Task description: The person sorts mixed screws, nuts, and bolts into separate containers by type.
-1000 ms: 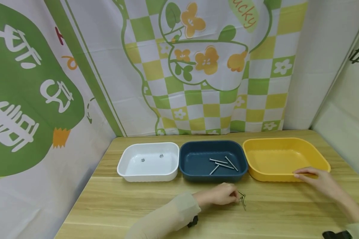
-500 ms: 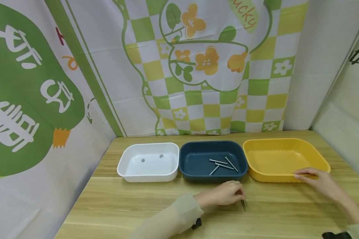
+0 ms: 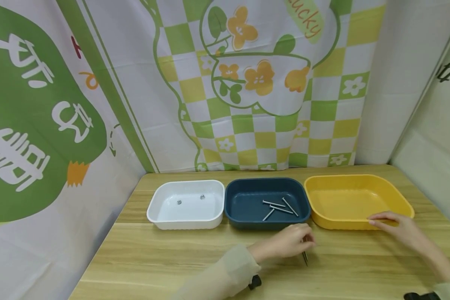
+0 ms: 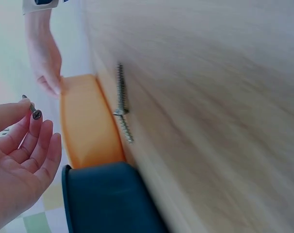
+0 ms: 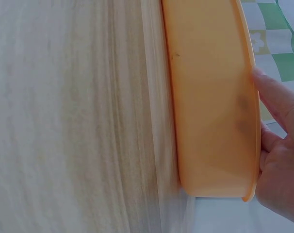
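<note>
My left hand is above the table in front of the blue bin, pinching a small dark screw between thumb and fingertip, as the left wrist view shows. Its other fingers are loosely bent. Below it on the wood lie two brass-coloured screws, end to end; in the head view the hand partly covers these screws. At the right, my right hand grips the front rim of the yellow bin, its thumb against the rim.
A white bin with two small silver nuts stands at the left. Beside it, the dark blue bin holds several long silver screws. The three bins stand in a row, with a printed curtain behind the wooden table.
My left hand has moved slightly right over the loose screws, picked one up and lifted it from the table. The right hand has stayed on the yellow bin's rim.
</note>
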`<state>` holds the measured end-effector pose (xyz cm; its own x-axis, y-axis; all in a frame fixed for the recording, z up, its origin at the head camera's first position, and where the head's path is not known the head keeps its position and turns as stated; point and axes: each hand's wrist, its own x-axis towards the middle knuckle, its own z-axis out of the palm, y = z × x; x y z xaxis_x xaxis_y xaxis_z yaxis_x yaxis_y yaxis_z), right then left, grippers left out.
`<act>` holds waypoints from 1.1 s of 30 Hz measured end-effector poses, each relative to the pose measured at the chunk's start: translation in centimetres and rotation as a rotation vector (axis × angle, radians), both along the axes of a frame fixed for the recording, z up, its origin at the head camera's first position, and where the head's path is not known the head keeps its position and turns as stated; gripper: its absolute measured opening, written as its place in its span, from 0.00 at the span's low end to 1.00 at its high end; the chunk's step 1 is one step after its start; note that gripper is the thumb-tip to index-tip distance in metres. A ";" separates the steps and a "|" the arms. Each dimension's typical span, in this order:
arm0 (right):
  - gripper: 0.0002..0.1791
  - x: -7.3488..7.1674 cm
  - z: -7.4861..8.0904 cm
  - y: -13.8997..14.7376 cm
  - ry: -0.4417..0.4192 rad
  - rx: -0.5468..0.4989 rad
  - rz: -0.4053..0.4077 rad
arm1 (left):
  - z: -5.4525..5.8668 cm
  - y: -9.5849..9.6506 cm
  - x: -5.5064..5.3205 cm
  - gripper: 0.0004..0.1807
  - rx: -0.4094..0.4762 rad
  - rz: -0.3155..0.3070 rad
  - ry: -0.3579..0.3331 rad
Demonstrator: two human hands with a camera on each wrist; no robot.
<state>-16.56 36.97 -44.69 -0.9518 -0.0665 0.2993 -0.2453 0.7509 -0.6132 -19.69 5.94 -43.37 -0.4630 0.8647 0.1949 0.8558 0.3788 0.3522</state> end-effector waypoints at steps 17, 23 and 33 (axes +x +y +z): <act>0.08 0.1 0.1 -0.2 0.019 -0.021 0.005 | 0.8 2.8 -1.2 0.05 0.176 0.129 -0.053; 0.08 0.1 0.1 -0.2 0.016 -0.015 -0.004 | 0.6 3.7 -1.7 0.05 0.214 0.182 -0.090; 0.08 0.1 0.1 -0.2 0.013 -0.021 0.002 | 0.7 5.1 -2.4 0.06 0.210 0.194 -0.098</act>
